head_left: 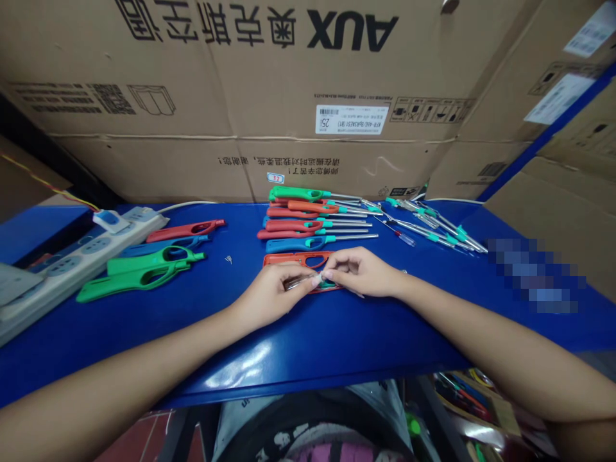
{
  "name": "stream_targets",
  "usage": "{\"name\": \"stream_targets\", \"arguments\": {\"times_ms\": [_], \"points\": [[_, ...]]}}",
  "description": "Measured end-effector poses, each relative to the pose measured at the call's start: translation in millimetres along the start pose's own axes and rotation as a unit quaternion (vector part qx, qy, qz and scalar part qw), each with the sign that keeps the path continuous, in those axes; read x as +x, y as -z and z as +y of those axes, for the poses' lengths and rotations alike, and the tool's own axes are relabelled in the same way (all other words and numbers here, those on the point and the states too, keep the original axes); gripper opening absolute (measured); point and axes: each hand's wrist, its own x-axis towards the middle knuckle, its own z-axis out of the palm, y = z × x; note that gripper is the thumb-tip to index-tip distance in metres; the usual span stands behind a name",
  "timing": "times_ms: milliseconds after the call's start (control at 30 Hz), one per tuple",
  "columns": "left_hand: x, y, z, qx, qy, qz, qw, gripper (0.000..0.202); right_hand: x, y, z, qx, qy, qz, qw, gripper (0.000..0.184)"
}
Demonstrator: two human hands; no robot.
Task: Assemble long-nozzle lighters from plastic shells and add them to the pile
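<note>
A boxy white power strip (79, 250) lies left of smooth, curved plastic handles (118, 289) on the glossy blue table (269, 369). At centre, the left hand (269, 289) and right hand (363, 273) meet, fingertips pinched on a small pale piece (321, 277) over an orange plastic shell (285, 258) lying flat. To the right, slim shiny metal tubes (445, 222) with teal collars lie loosely heaped.

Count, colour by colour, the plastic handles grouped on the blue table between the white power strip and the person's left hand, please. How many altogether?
Red handle: 1
Blue handle: 1
Green handles: 2
Total: 4
</note>
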Motion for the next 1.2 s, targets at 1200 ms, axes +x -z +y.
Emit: {"name": "stream_targets", "arguments": {"times_ms": [1200], "points": [[2.2, 0.8, -0.6, -0.035, 0.037, 0.001, 0.999, 0.032, 5.3, 4.0, 3.7, 0.075, 0.014, 0.026, 0.997, 0.042]]}}
